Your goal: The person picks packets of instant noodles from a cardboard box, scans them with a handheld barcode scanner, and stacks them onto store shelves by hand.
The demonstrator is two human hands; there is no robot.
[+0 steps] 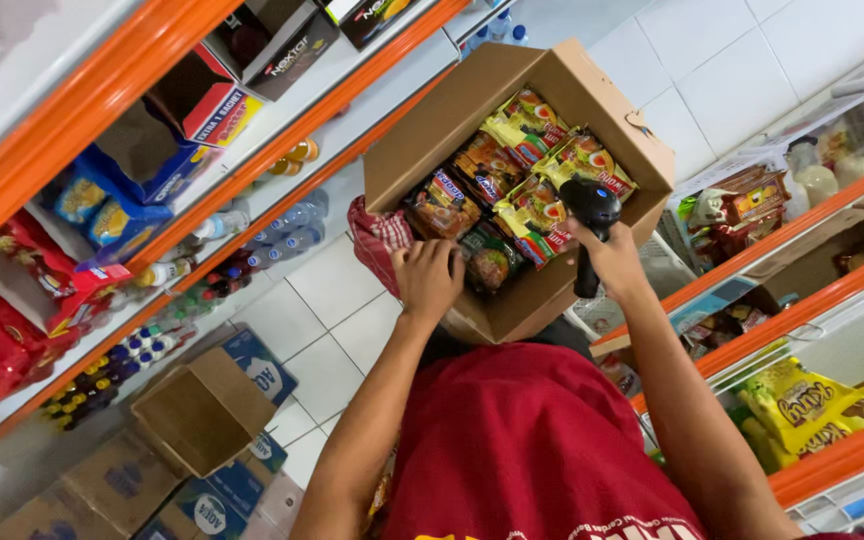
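I have my left hand [428, 280] curled into the near side of an open cardboard box [452, 110], fingers bent down among the colourful snack packets [512, 190] that fill it; I cannot tell whether they are closed on one packet or just resting on top. My right hand [612, 255] is clamped on a black handheld scanner [590, 225], its head pointing at the packets just beyond the fingers. The box sits propped up in front of my red shirt [532, 440], tilted, with its far edge beyond both hands and a red chequered cloth [377, 240] tucked against its side just left of my left hand. As I judge it, the risk lies in the box: neither hand seems to grip its walls, so a push from the left hand could tip it and spill packets onto the white tiled floor [322, 330] below. The scanner could also slip, since it is held one-handed over the box rim. Orange shelves [102, 100] crowd both sides, close to my elbows.
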